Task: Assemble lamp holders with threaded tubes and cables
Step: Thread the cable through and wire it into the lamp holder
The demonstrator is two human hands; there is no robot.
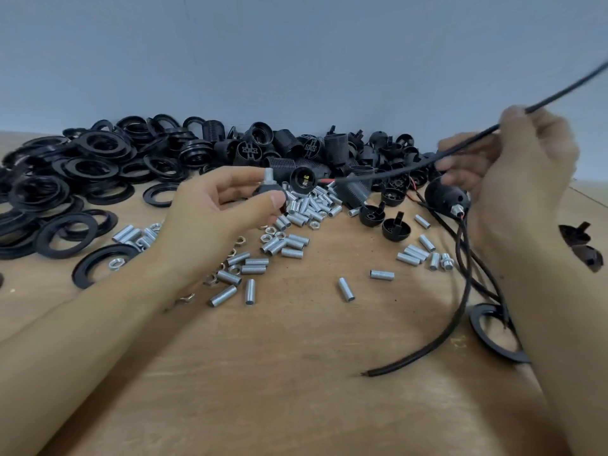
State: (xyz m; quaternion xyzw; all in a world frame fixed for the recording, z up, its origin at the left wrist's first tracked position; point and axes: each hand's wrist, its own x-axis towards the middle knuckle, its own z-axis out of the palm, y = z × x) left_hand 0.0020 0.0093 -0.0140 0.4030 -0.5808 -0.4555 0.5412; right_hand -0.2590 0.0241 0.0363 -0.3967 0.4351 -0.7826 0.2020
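Observation:
My left hand [223, 205] pinches a black holder cap [267, 189] with a silver threaded tube standing up out of it, above the table's middle. My right hand [513, 169] grips a black cable [411, 166] that runs from the upper right down to its red wire end [327, 182], a short way right of the cap. A black lamp holder [445, 195] with cables coming out of it sits just left of my right wrist.
Black rings [65, 179] are piled at the left, and black holder bodies and caps [329, 153] along the back wall. Silver threaded tubes [296, 241] and nuts lie scattered across the wooden table [296, 373]. Loose cables [454, 320] and a ring [490, 340] lie under my right forearm.

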